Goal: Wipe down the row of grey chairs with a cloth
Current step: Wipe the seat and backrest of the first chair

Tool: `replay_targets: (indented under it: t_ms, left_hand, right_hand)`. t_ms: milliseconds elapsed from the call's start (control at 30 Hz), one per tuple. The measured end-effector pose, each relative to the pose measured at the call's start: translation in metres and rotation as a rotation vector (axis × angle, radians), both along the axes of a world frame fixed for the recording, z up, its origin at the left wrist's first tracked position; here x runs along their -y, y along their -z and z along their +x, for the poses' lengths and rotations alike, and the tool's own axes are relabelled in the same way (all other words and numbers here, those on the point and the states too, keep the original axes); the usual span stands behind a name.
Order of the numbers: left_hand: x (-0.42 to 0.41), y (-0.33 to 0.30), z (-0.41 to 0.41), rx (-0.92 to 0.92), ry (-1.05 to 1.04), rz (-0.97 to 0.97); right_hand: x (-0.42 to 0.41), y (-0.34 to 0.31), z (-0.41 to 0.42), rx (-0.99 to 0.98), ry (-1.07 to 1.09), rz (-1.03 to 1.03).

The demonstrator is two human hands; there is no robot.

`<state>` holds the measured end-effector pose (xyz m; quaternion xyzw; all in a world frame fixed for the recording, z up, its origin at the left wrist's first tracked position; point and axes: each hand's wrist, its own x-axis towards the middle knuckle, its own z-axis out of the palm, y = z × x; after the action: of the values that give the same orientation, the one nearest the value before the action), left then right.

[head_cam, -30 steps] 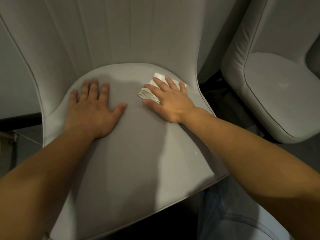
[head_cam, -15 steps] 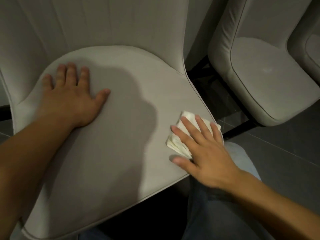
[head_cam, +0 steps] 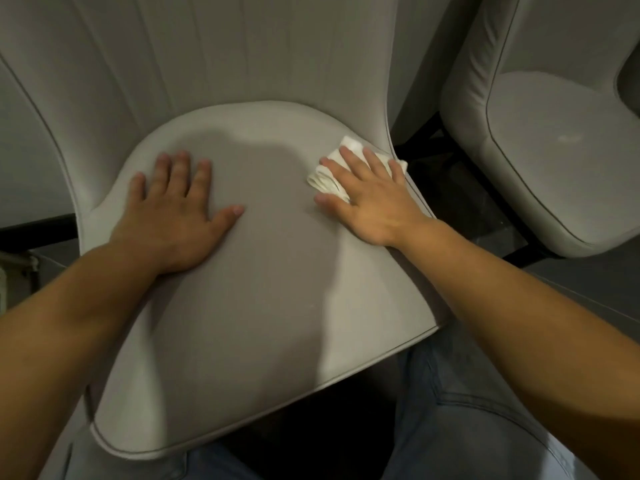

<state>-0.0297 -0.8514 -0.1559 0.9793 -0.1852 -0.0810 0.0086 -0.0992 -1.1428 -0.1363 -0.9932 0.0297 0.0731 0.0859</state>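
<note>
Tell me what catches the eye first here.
Two bare hands lie flat on the grey seat: the left hand spread on the bare cushion, the right hand pressing a white cloth near the seat's right rear edge. A second chair stands to the right.

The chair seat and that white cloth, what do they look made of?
The chair seat looks like matte grey upholstery, fabric or faux leather, smooth with piped edges; which one is unclear. The white cloth under the right hand looks like soft folded paper towel or thin fabric, showing layered edges.

Bare seat centre (head_cam: 277, 271), backrest (head_cam: 225, 57) behind (neighbouring chair (head_cam: 540, 150) right)
</note>
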Motion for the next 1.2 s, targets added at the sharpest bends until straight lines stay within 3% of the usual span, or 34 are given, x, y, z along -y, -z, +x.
replay_targets:
  t_ms: [167, 300, 433, 800, 900, 1000, 1200]
  left_hand:
    - [-0.002, -0.008, -0.018, -0.051, 0.013, -0.002]
    - [-0.022, -0.007, -0.069, 0.018, 0.124, -0.046]
    - [-0.034, -0.006, -0.078, 0.019, 0.127, -0.089]
    - [-0.072, -0.009, -0.087, -0.01, 0.048, -0.123]
    - [-0.069, -0.007, -0.088, 0.002, 0.051, -0.155]
    - [-0.079, -0.004, -0.084, -0.001, 0.04, -0.208]
    - [-0.106, 0.005, -0.078, -0.082, -0.146, -0.382]
  right_hand:
    - [-0.011, -0.011, -0.102, -0.012, -0.128, -0.008]
    - [-0.031, -0.008, -0.16, 0.012, -0.146, -0.013]
    - [-0.054, -0.004, -0.147, 0.036, -0.148, -0.022]
    - [-0.075, 0.0, 0.01, -0.025, -0.074, -0.022]
    - [-0.089, -0.005, -0.017, -0.016, -0.138, -0.002]
    - [-0.11, -0.009, -0.083, 0.022, -0.358, -0.003]
    - [-0.139, -0.013, -0.138, 0.042, -0.511, -0.012]
